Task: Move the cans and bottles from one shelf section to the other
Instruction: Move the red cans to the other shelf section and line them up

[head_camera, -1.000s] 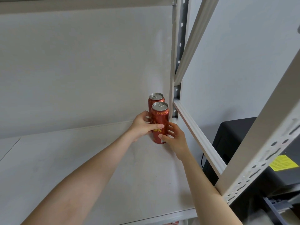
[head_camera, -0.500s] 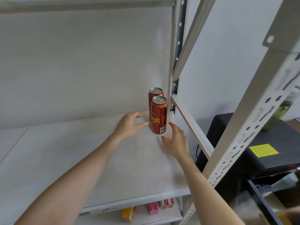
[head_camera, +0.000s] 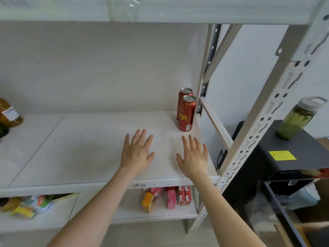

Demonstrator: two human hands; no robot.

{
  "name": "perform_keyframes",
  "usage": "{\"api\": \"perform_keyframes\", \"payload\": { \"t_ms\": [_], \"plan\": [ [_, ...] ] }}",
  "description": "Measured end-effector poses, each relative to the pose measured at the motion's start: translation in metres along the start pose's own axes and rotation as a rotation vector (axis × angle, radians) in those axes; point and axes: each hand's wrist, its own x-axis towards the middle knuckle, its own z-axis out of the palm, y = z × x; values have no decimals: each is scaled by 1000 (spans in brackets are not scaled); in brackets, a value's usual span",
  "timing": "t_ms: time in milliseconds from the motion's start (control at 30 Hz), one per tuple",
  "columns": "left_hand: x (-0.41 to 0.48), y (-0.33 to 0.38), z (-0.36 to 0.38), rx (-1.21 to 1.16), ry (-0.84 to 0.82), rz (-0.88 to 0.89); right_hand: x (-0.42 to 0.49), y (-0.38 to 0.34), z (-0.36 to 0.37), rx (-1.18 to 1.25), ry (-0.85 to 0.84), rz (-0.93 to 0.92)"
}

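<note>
Two tall red cans stand upright one behind the other at the back right corner of the white shelf board [head_camera: 89,148]: the front can [head_camera: 187,114] and the rear can [head_camera: 183,97], partly hidden by it. My left hand [head_camera: 137,154] and my right hand [head_camera: 193,155] hover palm-down over the shelf, fingers spread, holding nothing, a short way in front of the cans. At the far left edge a brown bottle [head_camera: 8,113] with a white label stands on the neighbouring shelf section.
A perforated grey upright [head_camera: 256,129] and a side rail [head_camera: 216,123] frame the shelf's right end. Below, small boxes [head_camera: 169,196] and packets [head_camera: 26,205] fill the lower shelf. A black cabinet [head_camera: 284,157] carries a green-filled bottle [head_camera: 297,118].
Both hands let go of the front can and pulled back toward the shelf's front edge, fingers spreading flat. The camera drew back, bringing the lower shelf and left section into view.
</note>
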Motion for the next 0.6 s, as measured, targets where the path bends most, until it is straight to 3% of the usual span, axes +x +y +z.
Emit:
{"api": "perform_keyframes", "payload": {
  "t_ms": [233,600],
  "plan": [
    [-59,-41,-11,-29,68,-77,-33,-52,-13,-17,-42,-80],
    [-172,-180,-38,28,29,-131,-90,-210,-13,-13,-50,-132]
  ]
}}
